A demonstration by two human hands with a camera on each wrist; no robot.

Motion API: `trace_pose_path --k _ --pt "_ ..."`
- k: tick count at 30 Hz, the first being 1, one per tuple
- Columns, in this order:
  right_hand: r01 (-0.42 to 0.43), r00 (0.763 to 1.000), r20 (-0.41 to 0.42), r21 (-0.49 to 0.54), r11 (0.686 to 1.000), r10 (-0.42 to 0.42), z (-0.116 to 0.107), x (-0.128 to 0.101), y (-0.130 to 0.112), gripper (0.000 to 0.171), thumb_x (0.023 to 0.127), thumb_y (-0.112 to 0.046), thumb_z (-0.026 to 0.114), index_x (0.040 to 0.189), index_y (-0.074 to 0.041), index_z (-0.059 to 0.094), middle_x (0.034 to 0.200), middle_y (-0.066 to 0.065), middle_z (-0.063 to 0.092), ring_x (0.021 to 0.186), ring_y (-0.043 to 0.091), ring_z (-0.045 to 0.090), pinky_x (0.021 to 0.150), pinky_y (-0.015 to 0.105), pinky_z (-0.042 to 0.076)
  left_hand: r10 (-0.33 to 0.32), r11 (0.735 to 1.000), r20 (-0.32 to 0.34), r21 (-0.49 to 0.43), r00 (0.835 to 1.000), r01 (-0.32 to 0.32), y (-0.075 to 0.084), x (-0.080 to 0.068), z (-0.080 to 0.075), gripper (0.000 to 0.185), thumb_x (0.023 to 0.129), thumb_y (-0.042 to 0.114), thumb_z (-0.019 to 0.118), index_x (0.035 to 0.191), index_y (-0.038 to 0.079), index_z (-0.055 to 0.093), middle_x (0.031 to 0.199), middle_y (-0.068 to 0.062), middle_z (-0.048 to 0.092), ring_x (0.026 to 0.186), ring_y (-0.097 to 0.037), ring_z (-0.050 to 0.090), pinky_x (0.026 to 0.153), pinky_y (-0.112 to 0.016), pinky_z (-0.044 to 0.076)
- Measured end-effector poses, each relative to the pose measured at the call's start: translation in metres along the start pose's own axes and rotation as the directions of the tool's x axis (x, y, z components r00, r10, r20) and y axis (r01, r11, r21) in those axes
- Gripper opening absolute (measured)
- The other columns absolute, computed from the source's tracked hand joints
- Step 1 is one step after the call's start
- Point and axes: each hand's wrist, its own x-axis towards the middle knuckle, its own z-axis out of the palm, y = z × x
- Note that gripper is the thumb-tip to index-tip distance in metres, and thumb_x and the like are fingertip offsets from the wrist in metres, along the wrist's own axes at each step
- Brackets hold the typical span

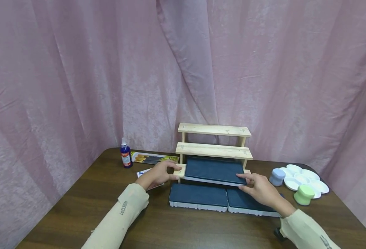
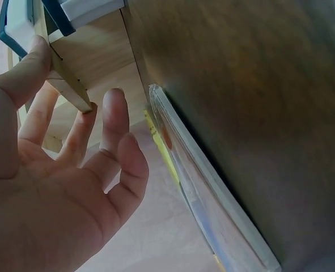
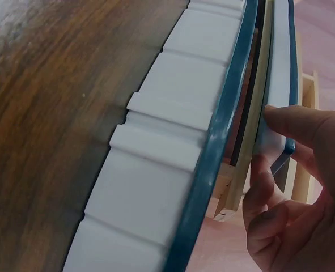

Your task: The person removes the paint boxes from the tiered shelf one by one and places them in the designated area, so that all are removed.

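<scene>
From the head view, a dark blue flat case with white rim (image 1: 213, 170) lies on the lowest step of the pale wooden three-step shelf (image 1: 213, 149). The left hand (image 1: 159, 174) touches that step's left end.

The left wrist view shows its straight, relaxed fingers (image 2: 113, 116) gripping nothing.

In the right wrist view, the right hand (image 3: 295, 192) pinches the case's corner.

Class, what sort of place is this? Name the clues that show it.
Probably a staged craft or painting table: a white paint palette, a pack of brushes and a wooden tiered stand before a pink curtain backdrop.
</scene>
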Motion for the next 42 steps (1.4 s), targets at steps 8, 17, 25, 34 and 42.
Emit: trace_pose_path --k 8,17,25,34,42 --pt "-0.037 0.999 0.013 0.004 0.999 0.037 0.001 -0.005 -0.003 0.042 0.090 -0.015 0.072 0.131 -0.010 0.065 0.063 -0.005 0.047 0.052 0.008 0.043 0.046 0.022 0.035 -0.010 1.000 0.000 -0.013 1.000 0.010 0.002 0.000 0.000 0.037 0.084 0.019 0.081 0.120 0.020 0.074 0.142 -0.008 0.053 0.135 -0.035 0.042 0.112 -0.053 0.031" --pt "-0.140 0.990 0.020 0.225 0.964 0.140 0.007 -0.005 -0.004 0.048 0.086 -0.022 0.077 0.130 -0.008 0.061 0.063 0.002 0.051 0.051 0.015 0.050 0.045 0.026 0.042 0.007 1.000 -0.005 -0.009 1.000 -0.007 0.001 -0.002 0.000 0.036 0.084 0.019 0.081 0.119 0.020 0.074 0.141 -0.008 0.054 0.135 -0.035 0.043 0.112 -0.052 0.032" --pt "-0.127 0.979 -0.117 0.275 0.953 0.164 0.019 -0.008 -0.005 0.050 0.084 -0.027 0.080 0.127 -0.009 0.061 0.063 0.002 0.053 0.049 0.016 0.053 0.045 0.028 0.048 -0.004 1.000 -0.004 -0.018 1.000 0.004 0.001 -0.002 0.000 0.036 0.084 0.019 0.081 0.120 0.020 0.074 0.142 -0.008 0.053 0.136 -0.035 0.041 0.112 -0.053 0.031" --pt "-0.121 0.959 -0.208 0.309 0.943 0.191 0.020 -0.012 -0.014 0.050 0.081 -0.026 0.084 0.124 -0.006 0.067 0.081 0.009 0.068 0.069 0.015 0.062 0.057 0.024 0.051 0.013 1.000 -0.008 -0.010 1.000 -0.013 0.001 -0.001 -0.001 0.035 0.084 0.019 0.081 0.119 0.020 0.074 0.141 -0.008 0.054 0.136 -0.034 0.042 0.112 -0.052 0.031" --pt "-0.066 0.934 -0.318 0.297 0.953 0.164 0.021 -0.017 -0.021 0.050 0.076 -0.032 0.087 0.117 -0.007 0.073 0.086 0.010 0.072 0.068 0.012 0.069 0.057 0.024 0.054 -0.005 1.000 0.005 -0.009 1.000 0.005 0.001 -0.001 -0.001 0.036 0.085 0.019 0.080 0.120 0.021 0.073 0.143 -0.007 0.053 0.137 -0.035 0.040 0.112 -0.054 0.030"
